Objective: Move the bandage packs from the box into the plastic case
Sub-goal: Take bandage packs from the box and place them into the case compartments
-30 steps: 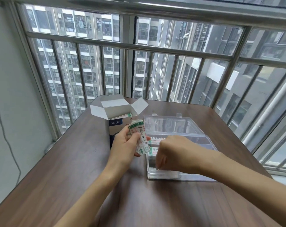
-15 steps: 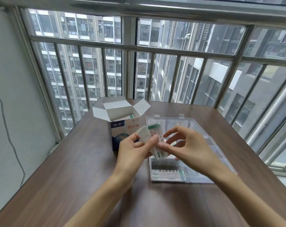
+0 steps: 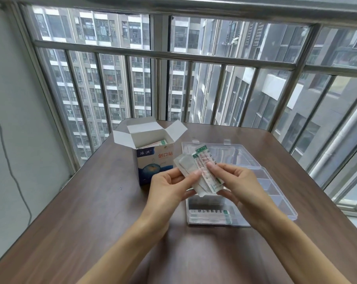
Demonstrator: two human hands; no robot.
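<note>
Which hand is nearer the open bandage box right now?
Left. The left hand sits just in front of the bandage box; the right hand is farther right, above the plastic case.

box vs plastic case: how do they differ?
The box is opaque printed card; the plastic case is clear. The box stands upright with flaps open; the case lies flat, lid folded back. The case has dividers; the box shows none. Both hold bandage packs and sit on the table.
</note>
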